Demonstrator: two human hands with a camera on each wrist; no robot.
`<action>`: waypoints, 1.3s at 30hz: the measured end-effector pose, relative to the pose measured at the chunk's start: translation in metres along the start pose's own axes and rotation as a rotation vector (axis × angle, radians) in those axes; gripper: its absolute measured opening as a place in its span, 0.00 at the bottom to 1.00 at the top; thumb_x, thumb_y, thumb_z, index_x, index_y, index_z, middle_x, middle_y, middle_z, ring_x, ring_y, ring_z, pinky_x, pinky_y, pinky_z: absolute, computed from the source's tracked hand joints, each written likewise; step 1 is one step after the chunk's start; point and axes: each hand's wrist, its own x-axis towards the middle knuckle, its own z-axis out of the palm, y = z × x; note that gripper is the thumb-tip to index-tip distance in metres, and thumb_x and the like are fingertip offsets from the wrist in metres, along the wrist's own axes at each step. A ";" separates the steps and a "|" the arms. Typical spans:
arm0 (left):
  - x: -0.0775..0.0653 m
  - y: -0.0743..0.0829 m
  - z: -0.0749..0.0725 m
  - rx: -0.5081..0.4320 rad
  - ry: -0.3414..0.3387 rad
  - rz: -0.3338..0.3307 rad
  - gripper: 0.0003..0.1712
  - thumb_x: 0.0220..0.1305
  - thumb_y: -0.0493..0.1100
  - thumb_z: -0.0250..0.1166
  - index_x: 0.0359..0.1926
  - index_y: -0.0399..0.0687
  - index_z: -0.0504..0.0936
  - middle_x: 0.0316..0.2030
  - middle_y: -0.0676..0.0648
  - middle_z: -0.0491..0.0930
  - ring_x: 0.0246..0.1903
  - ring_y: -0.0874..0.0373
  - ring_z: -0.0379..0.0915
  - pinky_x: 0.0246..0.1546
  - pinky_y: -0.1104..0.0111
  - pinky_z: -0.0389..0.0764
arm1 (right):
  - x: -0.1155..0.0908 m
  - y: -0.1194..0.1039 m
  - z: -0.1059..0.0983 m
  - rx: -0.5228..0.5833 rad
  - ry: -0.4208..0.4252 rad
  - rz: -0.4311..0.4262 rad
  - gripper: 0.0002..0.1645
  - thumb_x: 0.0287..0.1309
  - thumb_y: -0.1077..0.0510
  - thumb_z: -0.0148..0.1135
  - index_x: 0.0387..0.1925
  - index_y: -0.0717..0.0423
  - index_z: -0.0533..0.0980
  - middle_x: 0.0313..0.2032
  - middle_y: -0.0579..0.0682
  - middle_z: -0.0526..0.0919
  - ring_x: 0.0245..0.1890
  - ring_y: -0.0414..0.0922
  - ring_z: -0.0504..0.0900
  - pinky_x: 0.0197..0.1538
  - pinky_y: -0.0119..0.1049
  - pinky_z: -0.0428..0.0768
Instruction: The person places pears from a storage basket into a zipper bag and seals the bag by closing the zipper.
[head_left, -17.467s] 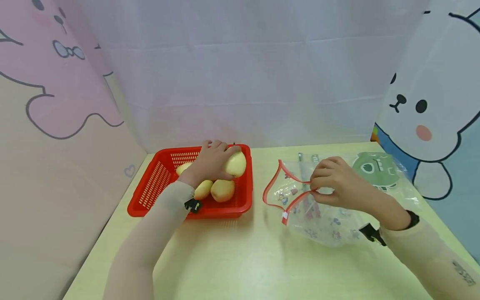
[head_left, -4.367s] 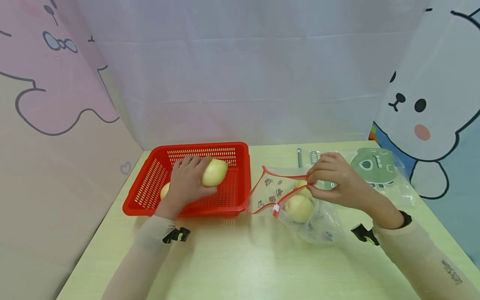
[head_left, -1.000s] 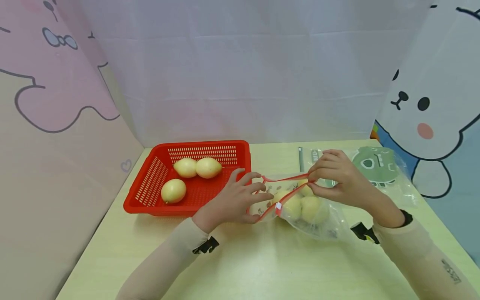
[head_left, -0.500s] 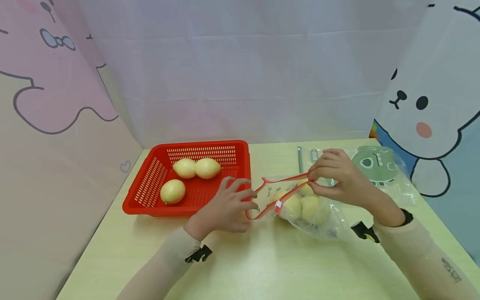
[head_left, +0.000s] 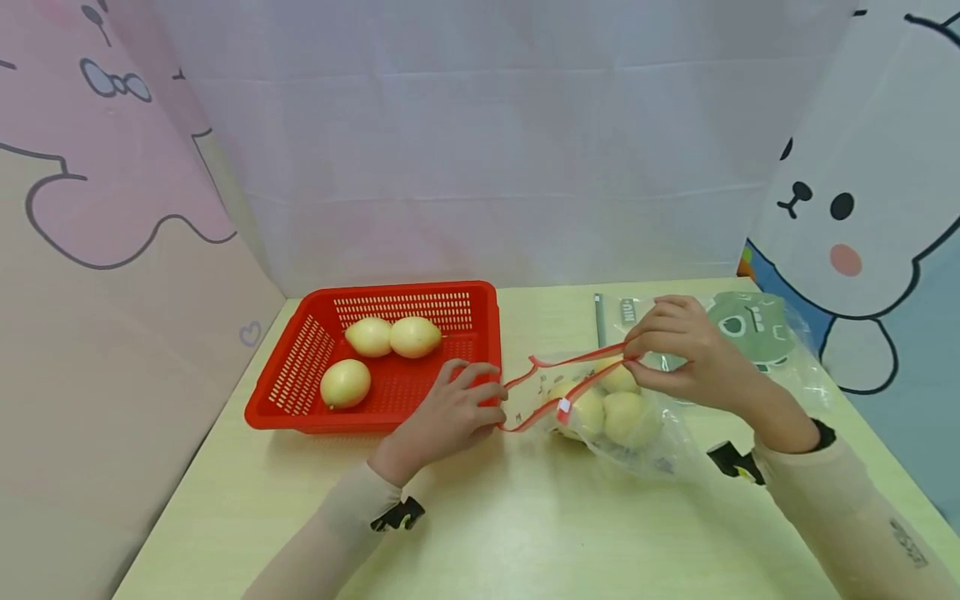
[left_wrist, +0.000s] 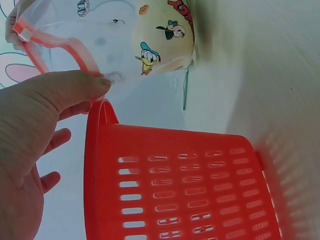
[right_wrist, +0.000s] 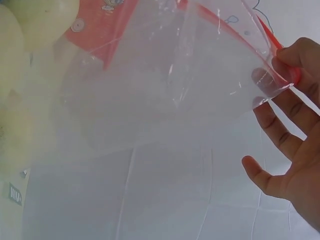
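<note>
A clear zip bag (head_left: 675, 446) with a red zip edge and cartoon prints lies on the table, several pale yellow pears (head_left: 627, 418) inside. My right hand (head_left: 690, 350) pinches the right end of its red mouth; in the right wrist view the thumb and index finger hold the film. Beside the red basket's near right corner, my left hand (head_left: 450, 408) grips the left end of the mouth, the thumb (left_wrist: 90, 87) pressed over the red strip. The mouth is stretched between both hands, and its gap shows. A white slider (head_left: 564, 406) sits on the near strip.
The red slotted basket (head_left: 258, 408) at left holds three pears, one (head_left: 345, 384) in front and two behind. Another clear bag (head_left: 750, 325) with a green cartoon print lies flat at the back right. Printed cloth (head_left: 480, 167) hangs behind the table.
Over the last second, my left hand drew back from the bag's mouth and took hold of its left end. Since earlier, pears have gone from the basket into the bag.
</note>
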 end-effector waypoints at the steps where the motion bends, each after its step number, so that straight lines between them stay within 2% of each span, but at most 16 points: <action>1: 0.000 0.000 0.000 0.002 0.013 0.000 0.08 0.52 0.43 0.77 0.33 0.60 0.87 0.43 0.54 0.82 0.57 0.50 0.69 0.53 0.50 0.66 | -0.001 0.001 -0.001 0.003 -0.003 0.003 0.23 0.70 0.44 0.54 0.26 0.52 0.82 0.28 0.45 0.83 0.32 0.46 0.77 0.63 0.38 0.59; 7: 0.005 -0.001 0.002 0.061 0.083 0.010 0.11 0.54 0.41 0.76 0.36 0.61 0.84 0.43 0.53 0.81 0.56 0.50 0.69 0.52 0.51 0.66 | -0.006 0.002 -0.009 -0.003 -0.014 0.019 0.24 0.72 0.42 0.53 0.29 0.54 0.82 0.30 0.47 0.84 0.36 0.47 0.77 0.64 0.38 0.57; 10: 0.011 -0.001 0.002 0.086 0.094 -0.001 0.13 0.54 0.38 0.74 0.37 0.61 0.83 0.44 0.53 0.80 0.56 0.51 0.68 0.52 0.51 0.66 | -0.007 0.002 -0.012 -0.029 -0.014 0.030 0.25 0.73 0.42 0.51 0.31 0.55 0.82 0.32 0.48 0.84 0.37 0.48 0.77 0.63 0.41 0.57; 18: 0.033 -0.005 -0.003 0.101 0.088 -0.056 0.18 0.55 0.33 0.69 0.42 0.61 0.83 0.46 0.51 0.80 0.60 0.47 0.65 0.54 0.48 0.64 | -0.007 0.009 -0.027 -0.226 0.033 0.043 0.27 0.76 0.46 0.45 0.31 0.60 0.80 0.33 0.54 0.83 0.35 0.52 0.79 0.53 0.63 0.62; 24: 0.052 -0.010 -0.010 0.102 0.132 -0.106 0.16 0.61 0.32 0.66 0.42 0.60 0.82 0.46 0.52 0.81 0.62 0.46 0.65 0.54 0.42 0.61 | -0.006 0.023 -0.035 -0.330 0.112 0.038 0.26 0.78 0.49 0.43 0.33 0.64 0.77 0.33 0.60 0.82 0.34 0.56 0.78 0.48 0.67 0.62; 30: 0.061 -0.022 -0.023 0.063 0.229 -0.136 0.09 0.63 0.38 0.69 0.40 0.58 0.81 0.43 0.54 0.81 0.61 0.46 0.66 0.54 0.40 0.59 | -0.003 0.029 -0.039 -0.323 0.087 0.081 0.28 0.78 0.47 0.42 0.34 0.65 0.78 0.34 0.60 0.82 0.36 0.56 0.78 0.52 0.62 0.62; 34: 0.063 -0.030 -0.036 0.041 0.308 -0.148 0.07 0.63 0.39 0.69 0.40 0.57 0.82 0.42 0.53 0.80 0.60 0.45 0.66 0.54 0.41 0.57 | 0.003 0.032 -0.035 -0.275 0.129 0.038 0.27 0.77 0.48 0.45 0.34 0.64 0.78 0.33 0.59 0.82 0.35 0.55 0.77 0.51 0.51 0.62; 39: 0.065 -0.035 -0.052 0.024 0.393 -0.170 0.09 0.63 0.35 0.69 0.39 0.55 0.82 0.42 0.51 0.80 0.61 0.42 0.65 0.53 0.38 0.57 | 0.013 0.033 -0.027 -0.199 0.171 -0.002 0.24 0.76 0.49 0.48 0.33 0.65 0.78 0.32 0.59 0.82 0.35 0.55 0.77 0.51 0.41 0.60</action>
